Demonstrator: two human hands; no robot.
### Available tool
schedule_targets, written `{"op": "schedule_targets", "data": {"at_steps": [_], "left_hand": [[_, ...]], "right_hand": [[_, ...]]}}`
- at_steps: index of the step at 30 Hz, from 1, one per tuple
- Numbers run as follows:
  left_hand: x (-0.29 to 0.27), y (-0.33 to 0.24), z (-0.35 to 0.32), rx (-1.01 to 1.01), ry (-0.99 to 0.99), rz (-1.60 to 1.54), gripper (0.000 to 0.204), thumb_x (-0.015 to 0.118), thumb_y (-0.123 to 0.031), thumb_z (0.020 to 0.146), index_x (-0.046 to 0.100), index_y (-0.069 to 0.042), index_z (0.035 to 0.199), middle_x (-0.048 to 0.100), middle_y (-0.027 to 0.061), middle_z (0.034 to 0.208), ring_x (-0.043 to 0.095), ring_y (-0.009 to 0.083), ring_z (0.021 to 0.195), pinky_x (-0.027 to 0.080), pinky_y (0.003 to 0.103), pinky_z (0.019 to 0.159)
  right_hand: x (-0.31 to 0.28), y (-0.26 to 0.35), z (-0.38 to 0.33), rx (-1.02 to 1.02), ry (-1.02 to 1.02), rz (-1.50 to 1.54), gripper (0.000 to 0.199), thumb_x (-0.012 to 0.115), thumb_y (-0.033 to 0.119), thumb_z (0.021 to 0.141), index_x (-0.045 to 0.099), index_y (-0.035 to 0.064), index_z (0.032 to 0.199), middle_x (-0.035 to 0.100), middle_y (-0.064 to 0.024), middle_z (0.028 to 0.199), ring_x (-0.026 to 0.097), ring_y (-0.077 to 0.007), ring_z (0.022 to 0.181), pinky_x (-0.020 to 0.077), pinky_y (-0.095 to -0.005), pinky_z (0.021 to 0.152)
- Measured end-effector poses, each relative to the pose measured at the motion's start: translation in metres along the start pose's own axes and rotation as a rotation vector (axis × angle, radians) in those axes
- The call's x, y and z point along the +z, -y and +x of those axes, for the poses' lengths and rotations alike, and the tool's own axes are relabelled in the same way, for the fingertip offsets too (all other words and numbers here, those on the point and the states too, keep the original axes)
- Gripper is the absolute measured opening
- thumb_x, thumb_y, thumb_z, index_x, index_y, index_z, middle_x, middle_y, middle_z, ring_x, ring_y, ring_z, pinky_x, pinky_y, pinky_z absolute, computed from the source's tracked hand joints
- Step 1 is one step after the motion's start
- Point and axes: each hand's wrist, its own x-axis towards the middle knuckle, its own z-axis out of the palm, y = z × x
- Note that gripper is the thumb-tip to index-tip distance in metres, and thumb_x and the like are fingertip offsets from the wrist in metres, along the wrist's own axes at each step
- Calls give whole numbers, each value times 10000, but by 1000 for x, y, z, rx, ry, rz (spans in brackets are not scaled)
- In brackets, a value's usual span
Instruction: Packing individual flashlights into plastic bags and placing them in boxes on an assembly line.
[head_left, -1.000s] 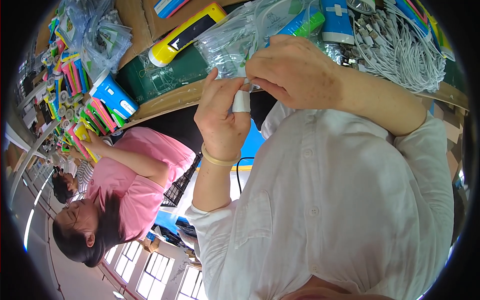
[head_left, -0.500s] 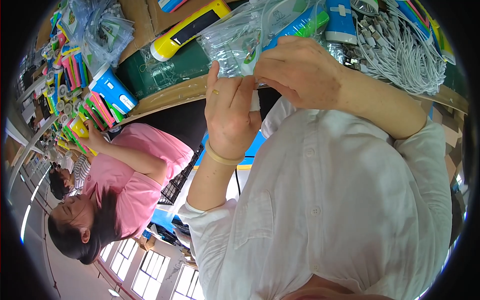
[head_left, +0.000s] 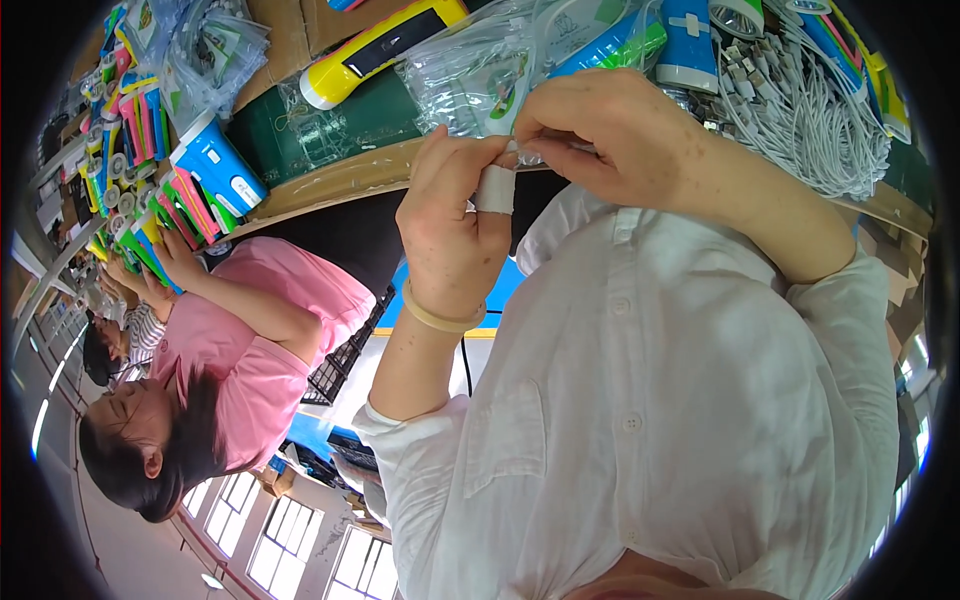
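My left hand (head_left: 445, 225) is raised at the table's near edge, its fingers closed in a pinch. A white wrap of tape or cloth (head_left: 496, 190) goes around its thumb. Against those fingertips my right hand (head_left: 620, 130) pinches too, its fingers curled. Whatever small thing is between the fingertips is too hidden to name. Just behind the hands lie clear plastic bags (head_left: 455, 90) with green print. A blue and green flashlight (head_left: 635, 45) lies beyond my right hand, partly covered by clear plastic.
A yellow flashlight (head_left: 380, 48) lies behind the bags. To the right are a blue flashlight (head_left: 687, 45) and a heap of white charging cables (head_left: 800, 115). Another blue flashlight (head_left: 222, 170) stands left. A co-worker in pink (head_left: 260, 340) handles flashlights at the left.
My left hand has turned and its fingers have curled in, so the white wrap on its thumb shows more. My right hand stays close to it. The co-worker's hands have moved slightly.
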Motion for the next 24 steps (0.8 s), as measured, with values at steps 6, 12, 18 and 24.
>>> {"op": "schedule_targets", "data": {"at_steps": [6,12,18,24], "left_hand": [[-1,-1,1,36,-15,27,223,655,85,783,673,-13,982,666,122,865,659,324,813,485,497,1005],[-3,-4,4,86,33,92,270,658,104,721,679,-18,961,643,130,846,650,321,807,479,511,1015],[-1,-5,5,165,62,225,316,629,122,678,673,-10,963,634,126,896,637,324,825,479,506,1020],[-8,-9,7,-83,139,-3,301,620,127,711,660,-9,976,647,133,906,630,349,835,483,455,986]], "right_hand": [[-3,0,0,-5,-1,65,69,650,119,874,622,59,893,645,-122,831,649,-357,794,510,-435,673],[-2,-2,0,-34,13,75,77,653,122,891,617,62,922,643,-122,844,646,-360,807,508,-438,676],[1,-4,-2,-46,-17,50,90,665,127,890,617,60,927,639,-126,859,644,-367,813,506,-440,683],[-12,3,10,89,142,114,143,697,177,875,639,75,956,661,-138,813,653,-374,813,514,-456,699]]}}
